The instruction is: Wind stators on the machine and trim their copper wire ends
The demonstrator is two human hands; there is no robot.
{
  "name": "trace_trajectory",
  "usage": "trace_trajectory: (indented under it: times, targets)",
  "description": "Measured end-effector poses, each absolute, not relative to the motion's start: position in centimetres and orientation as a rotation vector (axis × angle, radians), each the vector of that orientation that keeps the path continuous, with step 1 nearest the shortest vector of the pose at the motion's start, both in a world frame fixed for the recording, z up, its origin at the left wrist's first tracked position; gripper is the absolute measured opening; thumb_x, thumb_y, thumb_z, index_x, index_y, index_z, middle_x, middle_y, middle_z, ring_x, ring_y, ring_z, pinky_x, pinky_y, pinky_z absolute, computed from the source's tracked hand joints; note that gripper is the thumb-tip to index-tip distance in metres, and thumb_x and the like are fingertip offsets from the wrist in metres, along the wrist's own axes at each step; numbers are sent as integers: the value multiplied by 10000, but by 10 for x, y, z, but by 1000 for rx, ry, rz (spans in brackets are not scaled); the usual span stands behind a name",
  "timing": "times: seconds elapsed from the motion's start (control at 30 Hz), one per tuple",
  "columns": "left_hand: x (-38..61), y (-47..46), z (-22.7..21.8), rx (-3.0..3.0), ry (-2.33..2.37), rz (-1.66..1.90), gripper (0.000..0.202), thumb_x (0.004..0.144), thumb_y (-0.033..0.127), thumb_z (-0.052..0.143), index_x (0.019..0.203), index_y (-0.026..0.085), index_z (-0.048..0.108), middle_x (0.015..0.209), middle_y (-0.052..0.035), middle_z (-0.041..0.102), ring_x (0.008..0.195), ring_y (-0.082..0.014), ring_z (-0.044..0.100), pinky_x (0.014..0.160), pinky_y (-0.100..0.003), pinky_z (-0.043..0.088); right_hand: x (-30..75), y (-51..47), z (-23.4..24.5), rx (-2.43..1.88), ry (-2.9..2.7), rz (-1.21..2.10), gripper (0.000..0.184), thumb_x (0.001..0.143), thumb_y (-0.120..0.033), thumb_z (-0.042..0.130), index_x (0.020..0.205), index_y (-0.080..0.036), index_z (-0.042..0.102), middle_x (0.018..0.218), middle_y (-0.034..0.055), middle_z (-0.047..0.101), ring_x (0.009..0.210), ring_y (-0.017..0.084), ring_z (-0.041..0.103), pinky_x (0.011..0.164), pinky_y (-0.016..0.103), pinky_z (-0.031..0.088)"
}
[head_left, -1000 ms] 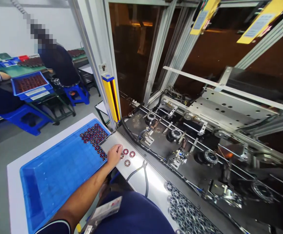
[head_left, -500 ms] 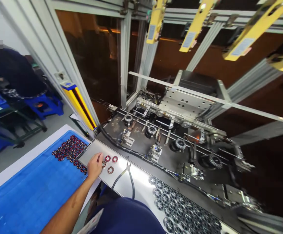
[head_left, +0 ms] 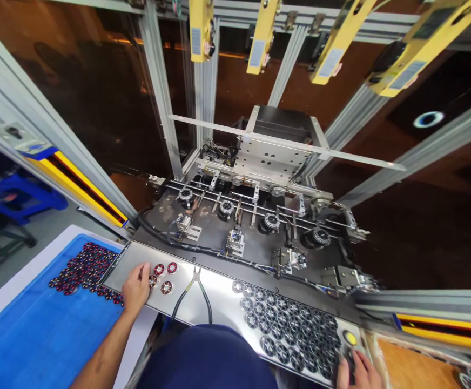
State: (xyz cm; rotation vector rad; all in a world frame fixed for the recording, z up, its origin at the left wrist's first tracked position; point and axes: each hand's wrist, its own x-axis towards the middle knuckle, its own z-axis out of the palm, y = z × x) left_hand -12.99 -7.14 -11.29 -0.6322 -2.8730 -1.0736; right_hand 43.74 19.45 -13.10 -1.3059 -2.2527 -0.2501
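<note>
My left hand (head_left: 136, 290) is at the left end of the metal shelf, fingers curled around a small dark red-edged part that looks like a wound motor stator, mostly hidden. Right beside it lie several red-and-copper stators (head_left: 166, 287) on the shelf. A pair of cutting pliers (head_left: 197, 275) with dark handles rests to their right, jaws pointing away from me. My right hand (head_left: 359, 373) is at the lower right, fingers closed about a dark part at the edge of several rows of black spoked round parts (head_left: 282, 316). The frame's bottom edge cuts off that hand.
A blue tray (head_left: 53, 340) with a pile of stators (head_left: 85, 267) stands left. Behind the shelf is a machine bed (head_left: 211, 229) with round fixtures and rods. Yellow bars (head_left: 260, 46) hang above; yellow side posts (head_left: 85, 186) flank the opening. A yellow button (head_left: 349, 338) sits right.
My view has swung to the right. My right hand has come into view by the black parts. My left hand stays beside the loose stators on the shelf.
</note>
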Motion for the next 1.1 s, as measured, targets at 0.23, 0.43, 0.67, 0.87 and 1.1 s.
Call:
trace_trajectory:
  times: [0.23, 0.43, 0.67, 0.87, 1.1]
  targets:
    - [-130, -72, -111, -619, -2887, -1034, 235, 936, 341, 557, 1024, 142, 645, 984, -53, 680, 916, -188, 656, 847, -417, 537, 436, 189, -134, -1376, -2243, -316, 633, 940, -548, 314, 1131, -31, 624, 1110, 236, 616, 1023, 370, 599, 887, 511, 511]
    - [-131, -72, -110, -629, -2893, -1014, 229, 936, 335, 557, 1023, 143, 646, 983, -52, 681, 916, -188, 656, 846, -416, 537, 436, 187, -134, -1381, -2230, -315, 678, 951, -569, 295, 1100, -2, 634, 1099, 251, 623, 1024, 371, 606, 900, 496, 513]
    - [-131, -73, -110, -642, -2886, -1017, 244, 938, 354, 549, 1019, 145, 646, 990, -55, 682, 923, -189, 654, 857, -419, 529, 431, 186, -131, -1395, -2210, -294, 623, 954, -540, 316, 1126, -26, 623, 1110, 236, 616, 1030, 359, 601, 905, 498, 515]
    - [-131, -73, -111, -632, -2883, -1015, 270, 944, 379, 533, 1014, 147, 650, 978, -55, 687, 910, -187, 657, 849, -413, 527, 429, 185, -129, -1404, -2199, -271, 599, 954, -535, 328, 1121, -42, 623, 1102, 226, 618, 1032, 357, 598, 906, 500, 512]
    - [-131, -74, -111, -637, -2880, -1009, 309, 954, 410, 501, 1017, 147, 652, 988, -63, 693, 938, -196, 657, 869, -424, 517, 429, 184, -129, -1405, -2199, -242, 580, 957, -528, 337, 1135, -51, 615, 1105, 220, 610, 1048, 353, 594, 912, 505, 508]
